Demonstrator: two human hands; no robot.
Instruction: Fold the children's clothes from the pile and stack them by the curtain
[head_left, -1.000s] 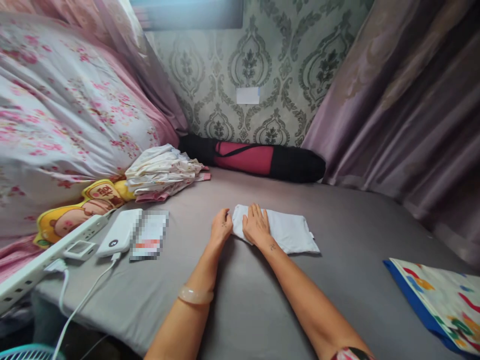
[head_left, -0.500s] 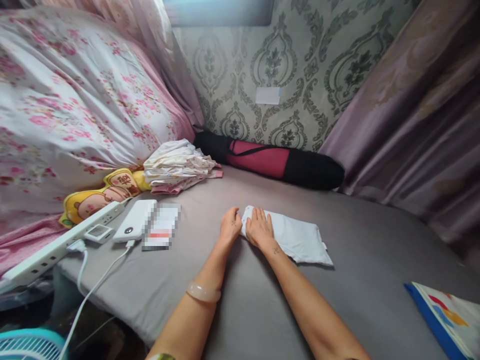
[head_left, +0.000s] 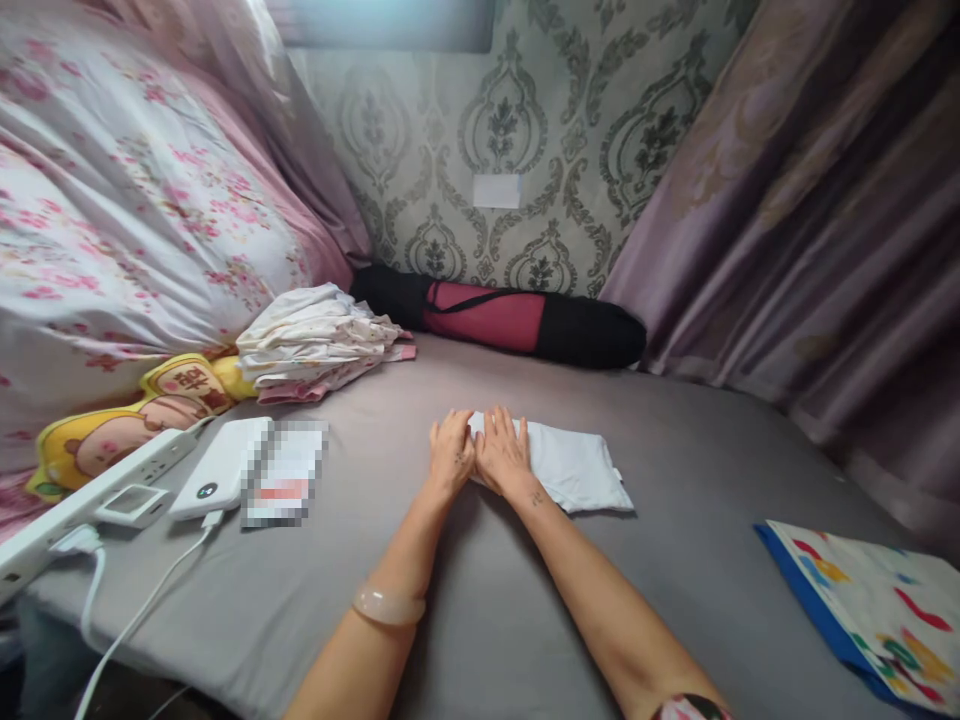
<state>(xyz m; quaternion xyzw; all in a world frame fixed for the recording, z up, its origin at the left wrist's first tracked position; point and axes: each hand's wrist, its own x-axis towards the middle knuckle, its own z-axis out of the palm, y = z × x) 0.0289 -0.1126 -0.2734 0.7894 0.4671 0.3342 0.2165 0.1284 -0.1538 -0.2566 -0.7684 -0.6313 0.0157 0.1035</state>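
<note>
A folded white cloth point(head_left: 574, 465), likely a garment, lies flat on the grey bed sheet point(head_left: 637, 620), its long side running left to right. My right hand point(head_left: 502, 452) rests palm down on its left part, fingers stretched out. Right beside it, at the cloth's left end, is my left hand point(head_left: 451, 452), its fingers extended and slightly bent. The two hands touch or nearly touch at the thumbs. What lies under the palms is hidden.
On the left are a power strip point(head_left: 97, 500), a white power bank point(head_left: 225, 465) with a cable, a plush toy point(head_left: 112, 430) and folded clothes point(head_left: 322, 335). A black and red long bag point(head_left: 487, 318) lies by the wall. A colourful bag point(head_left: 877, 610) is at right.
My left hand has gone from curled to fingers extended, closer to my right hand. The right hand stays flat on the cloth. The camera view has turned slightly right.
</note>
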